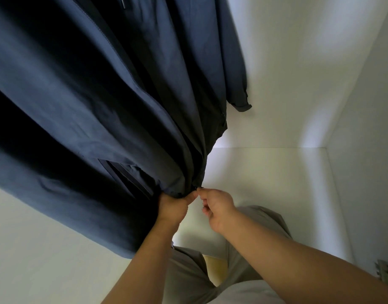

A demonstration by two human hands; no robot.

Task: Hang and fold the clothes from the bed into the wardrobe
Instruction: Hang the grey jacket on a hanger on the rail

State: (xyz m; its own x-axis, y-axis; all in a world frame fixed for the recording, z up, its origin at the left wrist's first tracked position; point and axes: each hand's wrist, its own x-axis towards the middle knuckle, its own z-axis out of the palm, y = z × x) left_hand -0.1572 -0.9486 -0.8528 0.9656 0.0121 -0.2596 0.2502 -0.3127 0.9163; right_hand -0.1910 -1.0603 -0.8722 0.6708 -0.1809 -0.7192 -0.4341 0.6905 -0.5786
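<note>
A navy blue jacket [96,102] hangs inside the white wardrobe [276,172] and fills the upper left of the view; its top is out of frame. One sleeve cuff [242,105] dangles to the right. My left hand [174,205] grips the bunched bottom hem of the jacket near its zipper. My right hand [215,205] is right beside it, thumb and forefinger pinching a small dark piece at the hem's lower end, apparently the zipper end.
The wardrobe's white floor panel [265,183] lies under the hands, with its back wall [287,73] and right side wall [364,150] close by. My grey trousers [199,270] show below. A grey-green item [386,274] peeks in at the right edge.
</note>
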